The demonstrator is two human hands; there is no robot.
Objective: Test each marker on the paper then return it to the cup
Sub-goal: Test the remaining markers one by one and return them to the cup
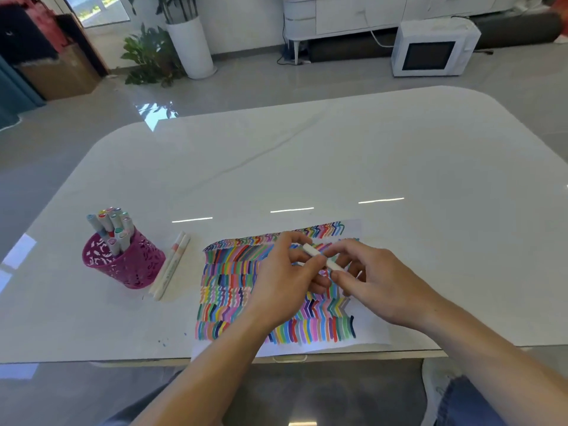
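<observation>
White marker point(321, 257) held above the middle of the paper point(368, 332), slanting from 10 o'clock down to 4 o'clock, pinched at both ends by two bare hands. Left hand point(284, 282) reaching in from 6 o'clock, fingers curled and closed around the marker's upper-left half, thumb laid along the barrel. Right hand point(378, 281) coming from 4 o'clock, thumb and forefinger closed on the lower-right end, remaining fingers loosely bent beneath. Possibly a cap being gripped at that end, though too blurred to be certain. Paper lying flat near the table's point(338, 155) front edge at 6 o'clock, covered almost wholly with rows of short strokes in many colours, a bare white strip along its bottom and right margins. Magenta perforated cup point(129, 265) standing upright at 9 o'clock of the paper, well apart from both hands, filled with a cluster of markers point(112, 227) leaning toward 11 o'clock, coloured caps uppermost. Two loose markers point(170, 265) lying side by side on the table, between cup and paper, just beside the cup's right wall, pointing from 1 o'clock to 7 o'clock. Glossy white tabletop with rounded corners, bright window reflections at 10 o'clock and thin light streaks just beyond the paper. Farther off at 12 o'clock, grey floor, tall white planter point(192, 46) with green leaves, and at 1 o'clock a white microwave point(431, 49) set on the floor beside a low white cabinet point(353, 13).
</observation>
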